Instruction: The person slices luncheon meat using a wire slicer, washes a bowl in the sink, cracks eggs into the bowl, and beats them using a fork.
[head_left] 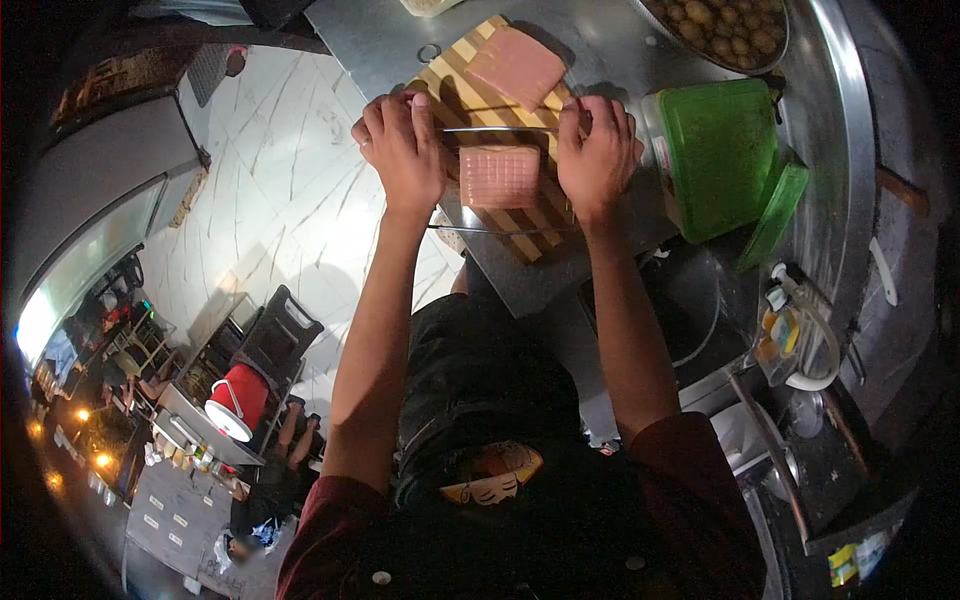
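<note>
My left hand [400,145] and my right hand [600,150] are both closed, fingers curled, at opposite ends of a thin, shiny metal bar [498,130]. Whether it is a blade seen edge-on or part of a frame, I cannot tell. Just below the bar, between my hands, lies a pink slab of meat [499,178] with a grid pattern on its top. A second, smoother pink slab [516,66] rests farther up the striped wooden cutting board [450,75]. Another thin line [500,231] crosses the board nearer my body.
A green-lidded container [715,150] stands to the right on the steel counter [370,40]. Behind it is a metal bowl [783,55] of small round brown items. A small ring [428,53] lies by the board. A red bucket [240,395] and people are at lower left.
</note>
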